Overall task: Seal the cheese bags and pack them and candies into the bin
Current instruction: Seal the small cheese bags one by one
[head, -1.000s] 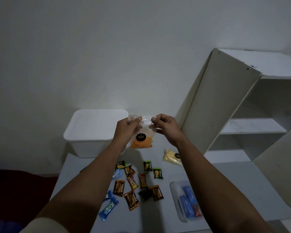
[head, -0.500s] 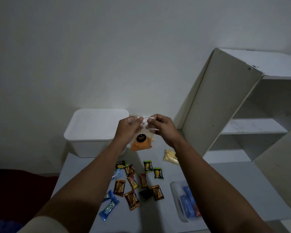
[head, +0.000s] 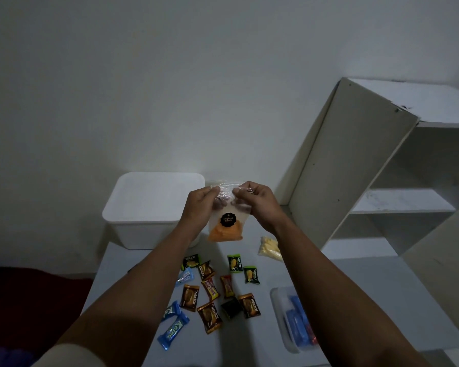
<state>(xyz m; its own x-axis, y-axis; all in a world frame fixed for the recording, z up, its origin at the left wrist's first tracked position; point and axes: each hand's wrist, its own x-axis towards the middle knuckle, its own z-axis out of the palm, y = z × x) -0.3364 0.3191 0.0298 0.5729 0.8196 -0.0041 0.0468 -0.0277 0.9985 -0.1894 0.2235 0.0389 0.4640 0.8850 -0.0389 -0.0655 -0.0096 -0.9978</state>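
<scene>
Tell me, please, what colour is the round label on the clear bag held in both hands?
Black with pale lettering, on the round label of the clear plastic bag; the head view shows it.

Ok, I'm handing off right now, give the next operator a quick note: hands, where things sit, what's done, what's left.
Left hand and right hand pinch the top edge of the orange cheese bag, held up above the table; seal state unclear.
Yellow cheese bag lies on the table.
Candies lie scattered on the table.
White bin stands at the back left.
Left: finish sealing, check the yellow bag, pack everything.
</scene>
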